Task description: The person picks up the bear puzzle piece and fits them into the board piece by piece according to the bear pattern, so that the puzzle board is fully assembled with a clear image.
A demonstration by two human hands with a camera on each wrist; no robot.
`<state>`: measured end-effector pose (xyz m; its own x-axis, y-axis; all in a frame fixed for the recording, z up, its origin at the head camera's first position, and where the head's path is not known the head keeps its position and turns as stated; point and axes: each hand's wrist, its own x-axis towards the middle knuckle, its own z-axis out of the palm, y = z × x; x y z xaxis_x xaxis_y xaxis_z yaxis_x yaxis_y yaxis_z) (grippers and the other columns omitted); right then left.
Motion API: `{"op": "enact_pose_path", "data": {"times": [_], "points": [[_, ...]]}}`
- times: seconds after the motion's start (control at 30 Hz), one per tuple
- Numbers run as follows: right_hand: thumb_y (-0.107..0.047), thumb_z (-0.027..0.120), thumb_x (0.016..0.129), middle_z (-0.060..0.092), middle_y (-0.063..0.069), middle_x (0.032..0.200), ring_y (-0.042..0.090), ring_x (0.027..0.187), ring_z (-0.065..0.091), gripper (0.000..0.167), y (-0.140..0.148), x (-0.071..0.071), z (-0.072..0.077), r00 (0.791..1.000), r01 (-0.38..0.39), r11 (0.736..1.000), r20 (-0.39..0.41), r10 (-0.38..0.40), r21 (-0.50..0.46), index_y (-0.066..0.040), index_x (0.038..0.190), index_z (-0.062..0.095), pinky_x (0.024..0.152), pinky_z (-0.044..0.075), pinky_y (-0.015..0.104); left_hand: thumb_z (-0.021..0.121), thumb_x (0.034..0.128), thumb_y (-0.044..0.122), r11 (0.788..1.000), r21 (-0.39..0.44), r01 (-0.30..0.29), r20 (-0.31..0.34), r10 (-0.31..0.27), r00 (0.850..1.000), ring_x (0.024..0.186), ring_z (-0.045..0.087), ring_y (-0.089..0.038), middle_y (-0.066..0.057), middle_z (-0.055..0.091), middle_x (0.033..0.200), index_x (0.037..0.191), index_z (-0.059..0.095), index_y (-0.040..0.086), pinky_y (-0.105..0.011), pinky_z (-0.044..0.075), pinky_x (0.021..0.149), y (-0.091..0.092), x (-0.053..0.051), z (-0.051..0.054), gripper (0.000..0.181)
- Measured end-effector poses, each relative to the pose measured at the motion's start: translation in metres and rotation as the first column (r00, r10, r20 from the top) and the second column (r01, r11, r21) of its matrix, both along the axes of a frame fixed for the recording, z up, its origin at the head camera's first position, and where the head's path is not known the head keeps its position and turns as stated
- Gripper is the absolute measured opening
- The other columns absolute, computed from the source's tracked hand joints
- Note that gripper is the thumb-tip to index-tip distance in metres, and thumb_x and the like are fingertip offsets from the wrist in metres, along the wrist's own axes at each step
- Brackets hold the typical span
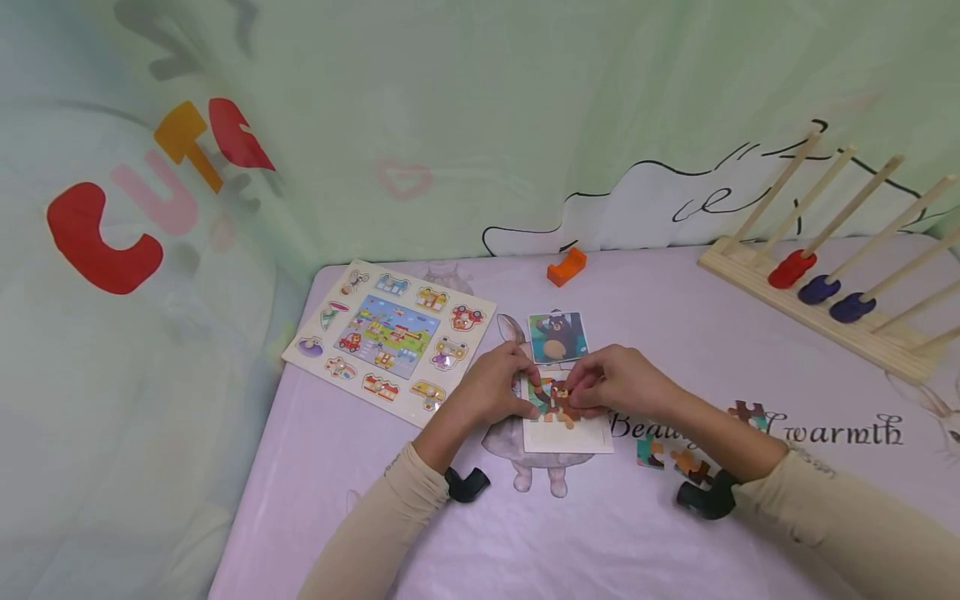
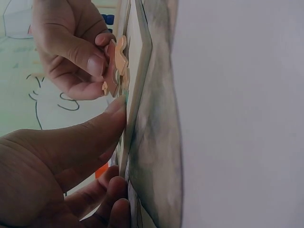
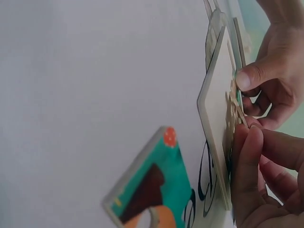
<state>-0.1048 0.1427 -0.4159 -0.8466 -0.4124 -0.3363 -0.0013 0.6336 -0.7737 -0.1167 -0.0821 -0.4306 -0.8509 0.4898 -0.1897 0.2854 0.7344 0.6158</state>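
Observation:
A small jigsaw frame with a pale bare lower half lies on the table, bear pieces in its upper half. At its left side my left hand holds the frame, thumb and fingers at the edge and on the laid pieces. My right hand pinches a brown jigsaw piece between thumb and fingers. In the left wrist view that piece is tilted over the frame, touching or nearly touching other pieces. A bear picture card lies just beyond the frame. Fingers partly hide the laid pieces.
Loose jigsaw pieces lie right of the frame, some near the right forearm. A wooden peg puzzle board sits at the left. An orange block is at the back. A wooden rack with upright rods stands at the right.

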Motion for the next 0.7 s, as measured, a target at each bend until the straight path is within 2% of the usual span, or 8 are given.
{"op": "enact_pose_path", "data": {"times": [0.17, 0.5, 0.7], "points": [[-0.011, 0.079, 0.087, 0.074, 0.001, 0.083, 0.015, 0.069, 0.063, 0.011, -0.0027, 0.0003, -0.0015, 1.0, 0.009, 1.0, -0.016, -0.009, 0.017, -0.007, 0.096, 0.077, 0.062, 0.052, 0.026, 0.094, 0.0717, 0.021, 1.0, -0.001, -0.006, 0.009, 0.006, 1.0, 0.096, 0.053, -0.014, 0.003, 0.055, 0.105, 0.091, 0.073, 0.018, -0.025, 0.043, 0.087, 0.0002, 0.0003, 0.0008, 0.029], [-0.017, 0.083, 0.084, 0.069, 0.0, 0.073, 0.014, 0.064, 0.063, 0.014, -0.0069, 0.0005, -0.003, 0.998, 0.055, 0.996, -0.036, -0.053, 0.064, -0.008, 0.091, 0.075, 0.059, 0.048, 0.026, 0.094, 0.0722, 0.021, 1.0, -0.009, 0.002, 0.004, -0.002, 1.0, 0.094, 0.052, -0.013, 0.004, 0.055, 0.105, 0.09, 0.072, 0.02, -0.025, 0.043, 0.086, 0.0, 0.0007, 0.0021, 0.028], [-0.018, 0.084, 0.082, 0.069, -0.002, 0.072, 0.013, 0.065, 0.063, 0.015, -0.007, -0.0003, -0.0028, 0.998, 0.051, 0.995, -0.053, -0.047, 0.084, -0.009, 0.088, 0.074, 0.06, 0.047, 0.027, 0.094, 0.0715, 0.02, 1.0, -0.005, -0.001, 0.003, 0.001, 1.0, 0.094, 0.052, -0.013, 0.003, 0.055, 0.104, 0.091, 0.073, 0.019, -0.024, 0.042, 0.085, 0.0003, 0.0001, 0.0016, 0.029]]}}
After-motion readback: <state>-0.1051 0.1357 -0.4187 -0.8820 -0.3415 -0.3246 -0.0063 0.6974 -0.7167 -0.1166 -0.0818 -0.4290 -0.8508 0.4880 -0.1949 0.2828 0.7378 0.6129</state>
